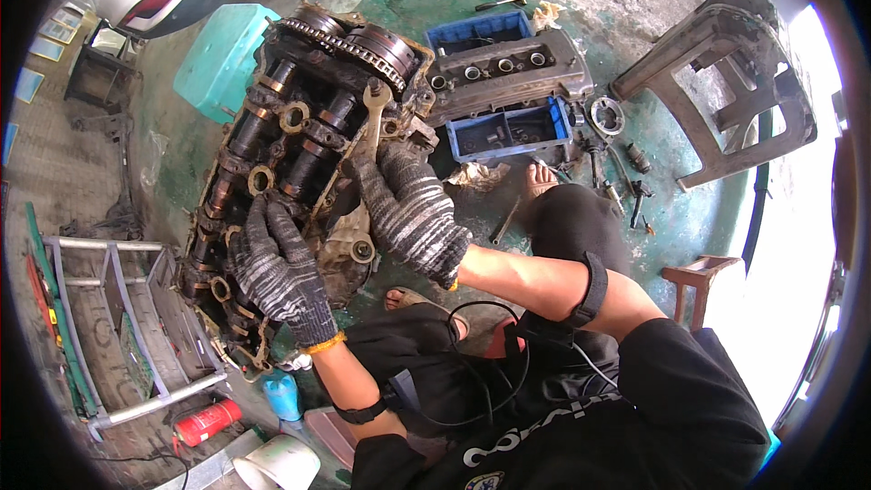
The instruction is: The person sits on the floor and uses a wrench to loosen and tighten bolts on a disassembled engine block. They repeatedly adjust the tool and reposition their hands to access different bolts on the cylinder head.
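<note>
An engine cylinder head [313, 141] stands before me with its camshafts exposed and a timing chain [349, 47] across its far end. My right hand [410, 209], in a grey striped knit glove, is closed around a wrench [375, 118]. The wrench's jaw end points away from me, over the right edge of the cylinder head. My left hand [283, 268], gloved alike, lies over the near half of the engine. Its fingers are stretched forward onto the camshaft [298, 172] area, and nothing shows in them. The fingertips partly hide the parts beneath.
Right of the engine lie a valve cover [508, 68], blue parts trays [508, 132] and loose parts [610, 115]. A grey plastic stool [726, 91] stands farther right. To the left are a turquoise box [227, 59], a metal ladder [109, 308] and a red fire extinguisher [209, 422].
</note>
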Demonstrator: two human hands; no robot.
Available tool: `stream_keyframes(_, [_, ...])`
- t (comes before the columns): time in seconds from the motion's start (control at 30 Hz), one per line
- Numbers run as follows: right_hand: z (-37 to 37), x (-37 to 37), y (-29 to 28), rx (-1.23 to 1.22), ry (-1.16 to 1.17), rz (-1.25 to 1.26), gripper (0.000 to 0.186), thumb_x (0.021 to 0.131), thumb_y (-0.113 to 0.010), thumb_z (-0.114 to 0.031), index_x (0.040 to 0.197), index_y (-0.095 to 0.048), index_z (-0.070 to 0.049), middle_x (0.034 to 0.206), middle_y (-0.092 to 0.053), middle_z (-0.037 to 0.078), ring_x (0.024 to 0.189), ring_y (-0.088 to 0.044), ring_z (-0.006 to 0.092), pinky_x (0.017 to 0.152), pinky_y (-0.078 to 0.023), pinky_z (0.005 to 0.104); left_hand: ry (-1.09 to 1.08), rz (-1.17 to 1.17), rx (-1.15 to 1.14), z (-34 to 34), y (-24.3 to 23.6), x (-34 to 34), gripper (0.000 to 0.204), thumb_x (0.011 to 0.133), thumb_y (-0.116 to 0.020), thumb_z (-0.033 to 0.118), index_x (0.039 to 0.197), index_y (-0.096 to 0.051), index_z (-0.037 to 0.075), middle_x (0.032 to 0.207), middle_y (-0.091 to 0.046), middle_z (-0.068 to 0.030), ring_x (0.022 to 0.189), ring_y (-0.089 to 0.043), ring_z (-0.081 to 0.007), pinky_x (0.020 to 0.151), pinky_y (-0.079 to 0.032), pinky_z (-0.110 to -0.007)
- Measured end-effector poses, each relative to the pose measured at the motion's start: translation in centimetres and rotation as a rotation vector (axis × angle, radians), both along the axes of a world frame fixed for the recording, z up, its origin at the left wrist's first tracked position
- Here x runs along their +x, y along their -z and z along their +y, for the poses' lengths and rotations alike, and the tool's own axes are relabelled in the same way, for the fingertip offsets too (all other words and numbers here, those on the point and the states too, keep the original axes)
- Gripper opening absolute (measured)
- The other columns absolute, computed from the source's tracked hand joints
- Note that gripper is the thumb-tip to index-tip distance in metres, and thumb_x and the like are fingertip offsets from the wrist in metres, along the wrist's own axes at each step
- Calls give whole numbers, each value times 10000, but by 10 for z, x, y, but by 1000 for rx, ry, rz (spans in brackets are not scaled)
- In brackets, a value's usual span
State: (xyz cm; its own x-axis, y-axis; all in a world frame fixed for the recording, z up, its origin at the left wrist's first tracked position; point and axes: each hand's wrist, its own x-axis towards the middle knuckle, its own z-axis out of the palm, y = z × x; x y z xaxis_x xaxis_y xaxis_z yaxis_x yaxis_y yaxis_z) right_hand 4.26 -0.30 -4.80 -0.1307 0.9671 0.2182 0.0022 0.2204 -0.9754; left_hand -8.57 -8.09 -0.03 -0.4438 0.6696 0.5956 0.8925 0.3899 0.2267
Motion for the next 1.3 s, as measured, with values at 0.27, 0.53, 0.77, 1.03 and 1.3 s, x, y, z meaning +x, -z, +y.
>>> stream_keyframes(0.27, [-8, -19, -12, -61, 74, -72, 298, 995, -559, -278, 936, -599, 12, 760, -629, 273, 734, -629, 454, 613, -481, 514, 31, 44, 21, -1, 2, -5, 272, 983, -603, 209, 1153, -710, 26, 1035, -718, -199, 908, -680, -338, 856, -516, -435])
stream_keyframes(0.53, [1, -23, -14, -89, 63, 69, 272, 990, -578, -236, 933, -606, 29, 789, -625, 272, 776, -616, 458, 656, -476, 503, 11, -14, 2, -2, -3, 1, 275, 979, -611, 223, 1156, -713, 38, 1036, -719, -191, 925, -671, -343, 875, -505, -436])
stream_keyframes(0.77, [12, -2, -3, -292, -156, 267, 311, 993, -583, -252, 1079, -640, 41, 927, -705, 237, 863, -677, 364, 749, -514, 418, 3, -9, -18, -2, 0, 0, 286, 982, -615, 239, 1166, -707, 41, 1064, -711, -199, 934, -669, -338, 878, -507, -434])
stream_keyframes(1.03, [69, 113, -59, 747, -419, -575, 442, 750, -726, -136, 1190, -700, -140, 1108, -672, 171, 986, -682, 342, 902, -549, 387, -24, -36, -23, -1, -2, -1, 314, 991, -607, 287, 1183, -702, 57, 1107, -712, -188, 988, -680, -330, 897, -512, -415])
stream_keyframes(1.3, [36, 83, -39, 251, -372, -169, 204, 983, -614, -191, 1043, -667, -5, 754, -669, 62, 665, -621, 132, 617, -496, 295, -2, -20, 17, -5, 2, -7, 319, 989, -606, 301, 1202, -700, 84, 1057, -726, -178, 917, -707, -325, 832, -538, -408])
